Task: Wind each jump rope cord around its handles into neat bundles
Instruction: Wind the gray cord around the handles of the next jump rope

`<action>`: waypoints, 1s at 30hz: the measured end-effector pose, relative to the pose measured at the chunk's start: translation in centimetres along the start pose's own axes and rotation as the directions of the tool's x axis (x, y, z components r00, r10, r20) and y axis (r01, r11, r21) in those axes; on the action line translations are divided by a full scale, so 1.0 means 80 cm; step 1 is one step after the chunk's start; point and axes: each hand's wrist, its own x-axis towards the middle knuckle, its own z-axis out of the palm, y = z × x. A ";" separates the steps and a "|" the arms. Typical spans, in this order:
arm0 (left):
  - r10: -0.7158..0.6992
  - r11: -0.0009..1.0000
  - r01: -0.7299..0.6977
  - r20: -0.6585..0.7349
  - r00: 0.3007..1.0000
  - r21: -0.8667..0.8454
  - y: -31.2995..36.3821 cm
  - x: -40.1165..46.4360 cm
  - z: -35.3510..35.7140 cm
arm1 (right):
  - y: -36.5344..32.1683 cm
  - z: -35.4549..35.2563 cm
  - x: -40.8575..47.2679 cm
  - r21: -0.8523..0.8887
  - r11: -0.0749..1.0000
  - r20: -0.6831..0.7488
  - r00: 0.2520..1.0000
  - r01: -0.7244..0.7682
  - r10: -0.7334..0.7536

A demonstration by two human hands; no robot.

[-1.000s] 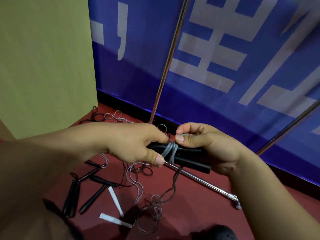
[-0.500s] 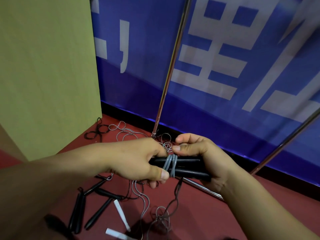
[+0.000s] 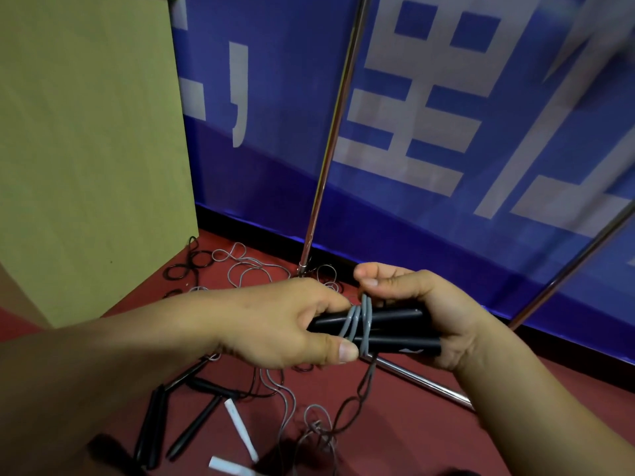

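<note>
Two black handles lie side by side, level and held up in front of the person above the red floor. The left hand grips their left end, thumb laid along the near side, fingers curled round the far side. The right hand grips the right end, the handles resting in its palm, with thumb and forefinger pinched together just above the wraps.

A grey cord crosses both handles in several tight turns near the middle, between the two hands — the turns slightly slanted and touching each other. From the underside of the bundle a loose length of cord hangs down to the floor and ends in a tangle of loops.

On the floor to the lower left lie more black handles and two white handles, with dark and grey cords snaking among them. Further back, near the wall, loose cord loops are spread out — some grey, some black. A metal pole rises from the floor in front of a blue banner with large white characters, and a second metal rod lies low across the floor under the right hand. A yellow-green panel stands at the left.
</note>
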 end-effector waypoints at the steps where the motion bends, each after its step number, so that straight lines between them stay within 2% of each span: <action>1: 0.024 1.000 -0.023 0.018 1.000 -0.005 0.001 -0.001 0.001 | 0.000 -0.006 0.001 0.002 1.000 0.056 0.998 0.003 -0.003; 4: 0.087 0.995 -0.084 0.054 0.995 -0.057 0.007 -0.002 0.002 | 0.004 -0.018 0.006 -0.023 1.000 0.230 0.973 0.000 0.005; 6: 0.126 0.987 -0.120 0.051 0.991 -0.104 0.009 -0.003 0.002 | 0.008 -0.020 0.007 -0.085 0.995 0.259 0.966 0.043 -0.019; 7: 0.136 0.984 -0.131 0.032 0.990 -0.121 0.009 -0.003 0.001 | 0.010 -0.019 0.008 -0.139 0.988 0.222 0.974 0.073 -0.041; 9: 0.158 0.973 -0.165 -0.052 0.986 -0.164 0.009 -0.001 0.001 | 0.014 -0.011 0.008 -0.309 0.943 0.060 0.992 0.124 -0.111; 11: 0.159 0.957 -0.196 -0.180 0.971 -0.212 0.008 0.003 0.000 | 0.020 -0.005 0.013 -0.453 0.879 -0.136 0.962 0.151 -0.235; 14: 0.087 0.944 -0.194 -0.366 0.926 -0.267 0.004 0.012 -0.003 | 0.031 -0.001 0.024 -0.476 0.876 -0.308 0.918 0.078 -0.249; 19: -0.058 0.934 -0.148 -0.546 0.836 -0.325 -0.007 0.019 -0.014 | 0.033 0.007 0.030 -0.482 0.868 -0.344 0.884 0.122 -0.316; 25: -0.119 0.952 -0.080 -0.599 0.792 -0.295 -0.023 0.019 -0.023 | 0.035 0.007 0.026 -0.520 0.846 -0.344 0.879 0.115 -0.331; 30: -0.176 0.959 -0.018 -0.648 0.741 -0.281 -0.037 0.018 -0.030 | 0.032 0.011 0.018 -0.620 0.771 -0.255 0.891 0.149 -0.377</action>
